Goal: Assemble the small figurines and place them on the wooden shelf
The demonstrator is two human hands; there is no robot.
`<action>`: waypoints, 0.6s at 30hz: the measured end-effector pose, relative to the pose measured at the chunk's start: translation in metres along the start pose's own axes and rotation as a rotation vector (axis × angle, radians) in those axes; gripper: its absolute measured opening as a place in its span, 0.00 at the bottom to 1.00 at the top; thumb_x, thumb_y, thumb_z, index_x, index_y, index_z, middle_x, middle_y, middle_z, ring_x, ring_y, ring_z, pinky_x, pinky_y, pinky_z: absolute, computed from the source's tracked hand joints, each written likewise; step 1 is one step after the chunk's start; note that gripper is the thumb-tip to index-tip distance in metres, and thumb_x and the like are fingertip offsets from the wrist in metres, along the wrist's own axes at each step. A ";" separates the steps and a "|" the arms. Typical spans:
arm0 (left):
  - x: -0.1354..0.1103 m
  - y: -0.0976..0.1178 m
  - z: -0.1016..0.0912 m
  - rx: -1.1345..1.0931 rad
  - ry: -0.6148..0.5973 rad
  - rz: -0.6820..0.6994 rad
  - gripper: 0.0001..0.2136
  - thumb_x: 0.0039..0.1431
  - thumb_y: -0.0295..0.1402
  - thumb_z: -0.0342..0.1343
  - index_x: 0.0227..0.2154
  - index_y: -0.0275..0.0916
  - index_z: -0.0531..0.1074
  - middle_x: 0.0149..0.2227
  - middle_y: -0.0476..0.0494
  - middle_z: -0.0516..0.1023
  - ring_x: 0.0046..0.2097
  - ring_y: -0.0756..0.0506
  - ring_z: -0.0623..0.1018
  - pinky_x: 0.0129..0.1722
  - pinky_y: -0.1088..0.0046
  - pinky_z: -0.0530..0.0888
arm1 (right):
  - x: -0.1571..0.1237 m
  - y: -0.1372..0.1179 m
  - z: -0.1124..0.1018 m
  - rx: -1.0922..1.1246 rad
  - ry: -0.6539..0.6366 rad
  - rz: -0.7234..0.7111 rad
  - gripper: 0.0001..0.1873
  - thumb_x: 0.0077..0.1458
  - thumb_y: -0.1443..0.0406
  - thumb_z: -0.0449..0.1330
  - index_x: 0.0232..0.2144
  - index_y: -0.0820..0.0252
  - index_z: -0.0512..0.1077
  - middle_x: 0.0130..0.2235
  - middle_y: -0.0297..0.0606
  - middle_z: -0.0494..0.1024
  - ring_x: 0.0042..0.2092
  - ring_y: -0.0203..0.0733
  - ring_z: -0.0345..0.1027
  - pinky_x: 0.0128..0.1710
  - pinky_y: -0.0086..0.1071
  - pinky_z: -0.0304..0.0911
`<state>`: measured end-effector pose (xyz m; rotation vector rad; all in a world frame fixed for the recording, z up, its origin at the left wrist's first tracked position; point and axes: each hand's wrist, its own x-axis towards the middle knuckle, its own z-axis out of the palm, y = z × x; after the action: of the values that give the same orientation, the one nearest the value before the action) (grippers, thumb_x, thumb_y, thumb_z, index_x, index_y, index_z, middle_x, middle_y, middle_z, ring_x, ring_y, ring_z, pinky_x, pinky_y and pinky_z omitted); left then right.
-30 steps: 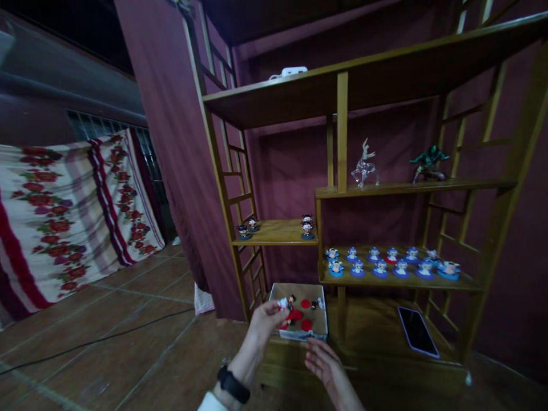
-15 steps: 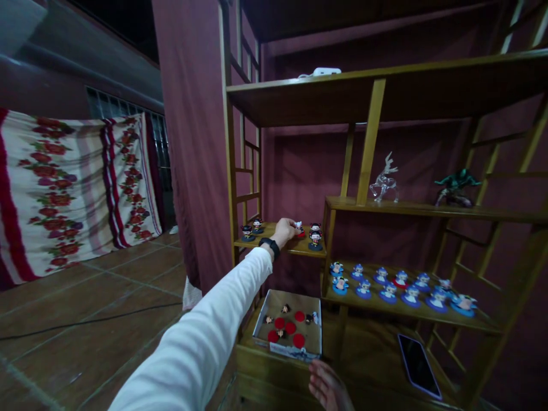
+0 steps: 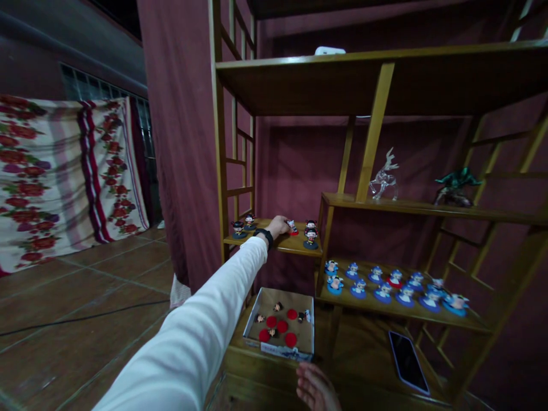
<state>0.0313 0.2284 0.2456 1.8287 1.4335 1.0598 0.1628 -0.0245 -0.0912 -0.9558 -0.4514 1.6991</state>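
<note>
My left hand [image 3: 279, 225], with a black band on the wrist, reaches to the small left shelf [image 3: 291, 244]. Its fingers are closed at the left side of a small white-and-dark figurine [image 3: 292, 226] on a red base; the fingertips are partly hidden. Two dark-haired figurines, one in front [image 3: 310, 237] of the other, stand to its right, and two more [image 3: 238, 229] are at the left end. Below is a shallow cardboard box [image 3: 309, 337] with several red discs [image 3: 291, 340] and small figurines [image 3: 278, 306]. My right hand [image 3: 315, 386] is open near the box's front corner, holding nothing.
Several blue-based figurines [image 3: 384, 292] fill the lower right shelf. A clear deer figure [image 3: 384, 178] and a dark green figure [image 3: 458, 185] stand above them. A phone [image 3: 408, 361] lies on the bottom board. A wooden upright [image 3: 373, 137] divides the shelves.
The view has shifted slightly, so the shelves sit further left. My left hand stays by the red-based figurine, whose body now shows more. My right hand remains near the box.
</note>
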 end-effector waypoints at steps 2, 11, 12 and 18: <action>0.000 -0.001 -0.001 -0.080 -0.010 0.024 0.19 0.33 0.17 0.63 0.35 0.28 0.75 0.20 0.49 0.71 0.25 0.50 0.71 0.28 0.75 0.69 | -0.001 0.001 0.000 -0.006 0.006 -0.014 0.21 0.26 0.57 0.72 0.28 0.58 0.75 0.31 0.38 0.80 0.31 0.40 0.73 0.36 0.36 0.66; 0.006 -0.004 0.004 -0.331 -0.091 0.003 0.22 0.31 0.14 0.63 0.37 0.27 0.74 0.24 0.44 0.75 0.29 0.47 0.74 0.34 0.70 0.71 | 0.000 0.004 -0.002 -0.035 0.015 0.000 0.20 0.27 0.57 0.71 0.28 0.58 0.75 0.31 0.38 0.80 0.30 0.39 0.73 0.35 0.33 0.66; 0.007 -0.004 0.005 -0.330 -0.089 0.004 0.22 0.32 0.14 0.63 0.37 0.27 0.73 0.25 0.43 0.75 0.30 0.47 0.74 0.34 0.70 0.71 | 0.000 0.005 -0.002 -0.038 0.013 0.001 0.20 0.27 0.57 0.71 0.28 0.58 0.75 0.30 0.38 0.80 0.30 0.39 0.73 0.34 0.33 0.66; -0.002 -0.001 0.001 -0.322 -0.080 0.013 0.24 0.31 0.17 0.65 0.39 0.26 0.73 0.27 0.41 0.76 0.32 0.45 0.75 0.36 0.68 0.71 | 0.000 0.007 0.001 -0.068 0.028 -0.043 0.22 0.27 0.57 0.71 0.28 0.59 0.75 0.31 0.40 0.79 0.31 0.41 0.72 0.34 0.34 0.66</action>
<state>0.0314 0.2266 0.2433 1.6305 1.1318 1.1373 0.1577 -0.0273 -0.0958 -1.0105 -0.5107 1.6386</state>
